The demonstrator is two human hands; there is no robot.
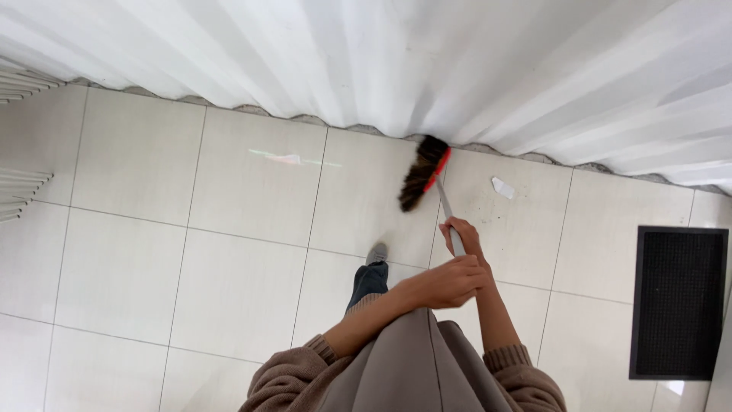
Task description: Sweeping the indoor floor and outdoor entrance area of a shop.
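Head view, pale tiled floor [244, 282], white curtain [396, 53], hands [454, 263] gripping broom [427, 174]

It looked like a room in a home: pale glossy floor tiles [236, 282] ran up to long white curtains [381, 61], and a dark mat [677, 301] lay by the right edge.
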